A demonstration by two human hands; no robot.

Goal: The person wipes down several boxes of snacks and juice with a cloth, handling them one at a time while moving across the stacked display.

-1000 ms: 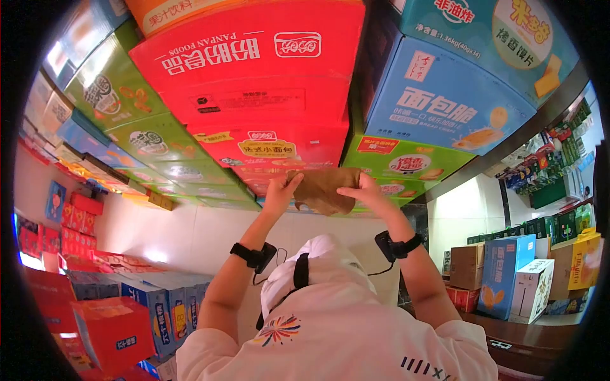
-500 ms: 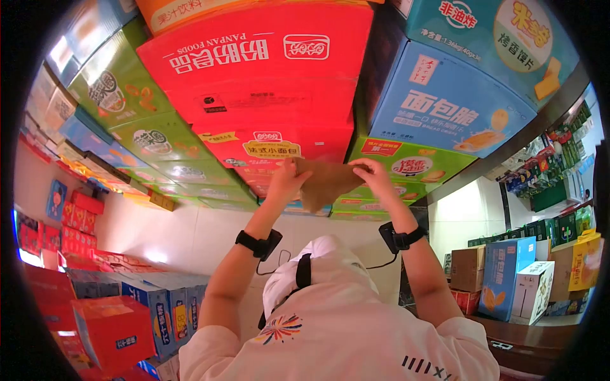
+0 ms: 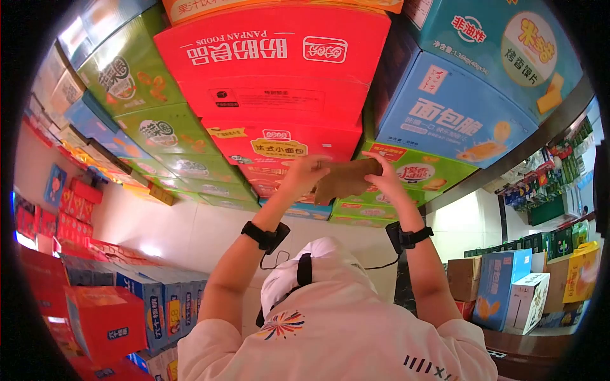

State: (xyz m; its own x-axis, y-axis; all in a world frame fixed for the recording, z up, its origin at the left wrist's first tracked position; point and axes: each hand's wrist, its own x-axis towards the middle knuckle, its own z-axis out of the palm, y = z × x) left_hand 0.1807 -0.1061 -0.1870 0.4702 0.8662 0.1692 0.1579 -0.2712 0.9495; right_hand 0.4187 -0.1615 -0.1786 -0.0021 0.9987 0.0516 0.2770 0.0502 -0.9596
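A brown cloth (image 3: 346, 180) is stretched between my two hands, its lower edge hanging uneven. My left hand (image 3: 306, 175) is closed on its left end. My right hand (image 3: 385, 176) pinches the right end between thumb and fingers. Behind the cloth stands a stack of red cartons (image 3: 279, 117), partly covered by my left hand and forearm. Just beyond my right hand are green cartons (image 3: 422, 170) with a round white label.
Blue and teal cartons (image 3: 454, 111) rise at the right, and green cartons (image 3: 152, 130) line the left. Red and blue boxes (image 3: 108, 324) are piled at lower left. At lower right, several cartons (image 3: 502, 292) stand on a dark wooden surface. Pale floor tiles (image 3: 210, 232) lie below.
Both hands and the cloth have shifted slightly right in view, and the cloth's shape has altered a little. The surrounding cartons have shifted slightly in view too.
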